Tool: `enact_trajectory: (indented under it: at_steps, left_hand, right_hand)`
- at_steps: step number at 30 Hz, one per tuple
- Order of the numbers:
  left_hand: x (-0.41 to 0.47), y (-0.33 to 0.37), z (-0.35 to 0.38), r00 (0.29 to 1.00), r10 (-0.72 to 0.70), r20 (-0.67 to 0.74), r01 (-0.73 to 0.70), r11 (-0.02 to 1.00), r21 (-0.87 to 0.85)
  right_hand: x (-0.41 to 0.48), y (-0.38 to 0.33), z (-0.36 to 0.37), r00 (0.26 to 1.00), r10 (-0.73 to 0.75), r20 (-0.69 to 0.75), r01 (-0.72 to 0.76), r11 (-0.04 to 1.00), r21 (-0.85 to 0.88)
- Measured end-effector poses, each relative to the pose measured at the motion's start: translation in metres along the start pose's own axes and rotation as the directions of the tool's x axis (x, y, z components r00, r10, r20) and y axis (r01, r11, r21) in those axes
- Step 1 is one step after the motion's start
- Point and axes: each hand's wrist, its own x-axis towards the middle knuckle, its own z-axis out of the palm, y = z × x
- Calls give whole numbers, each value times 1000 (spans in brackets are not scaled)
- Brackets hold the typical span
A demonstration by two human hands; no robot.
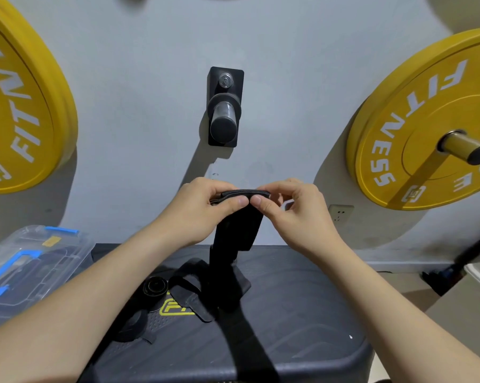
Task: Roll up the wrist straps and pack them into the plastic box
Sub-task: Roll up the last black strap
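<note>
Hands meet at the centre of my feed, raised in front of a grey wall. The left hand and the right hand both pinch the folded top end of a black wrist strap, thumbs in front and fingers curled behind, with the two thumb tips almost touching. From that pinched end the strap hangs straight down to a dark grey padded bench with a yellow logo, and its long tail runs across the pad toward the bottom of my view. A second strap lies loose and flat on the bench, just left of the hanging one. Beside it stands a rolled strap, a tight black coil seen end-on. Another dark bundle lies nearer to me, partly hidden by the left forearm, and I cannot tell what it is. The clear plastic box with blue clips sits at the far left, beside the bench end; dark shapes show through its wall, too blurred to name. On the wall, a black peg juts out above the hands. A yellow weight plate hangs on the left and another plate on the right. A white wall socket sits low, just right of the right hand.
</note>
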Motion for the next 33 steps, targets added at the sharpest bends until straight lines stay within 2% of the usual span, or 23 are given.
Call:
enact_trajectory:
  at_steps: [2, 5, 8, 12, 15, 19, 24, 30, 33]
  left_hand:
    - [-1, 0, -3, 1000, 5, 19, -4, 999, -32]
    - [-1, 0, -3, 999, 32, 5, -32, 999, 7]
    - [-2, 4, -3, 996, 12, 84, 3, 984, -176]
    - [-3, 7, -2, 989, -71, 132, 113, 934, -339]
    - [-4, 6, -1, 990, -103, 100, 135, 905, -403]
    - [-6, 4, -6, 996, -75, 56, 90, 933, -349]
    - [-5, 9, -9, 997, -69, 45, 80, 944, -320]
    - [-7, 12, -7, 988, -143, 57, 153, 853, -499]
    - [-7, 10, -7, 988, -152, -5, 129, 858, -496]
  right_hand:
    - [0, 0, -1, 1000, -28, -3, 28, 999, 33]
    - [-1, -2, 3, 1000, -17, 7, 15, 981, 194]
    - [0, -3, 9, 1000, 1, -29, 6, 961, 275]
    - [-1, -3, 7, 993, -86, -84, 94, 990, 101]
    - [-4, -4, 6, 990, -137, -35, 138, 990, 17]
    - [-4, 3, 2, 996, -31, 89, 15, 984, 177]
    - [-2, 5, 5, 988, -16, 153, -14, 982, 190]
    - [-2, 4, 10, 984, -45, 173, -1, 966, 257]
    - [-2, 2, 10, 982, 18, 186, -89, 918, 386]
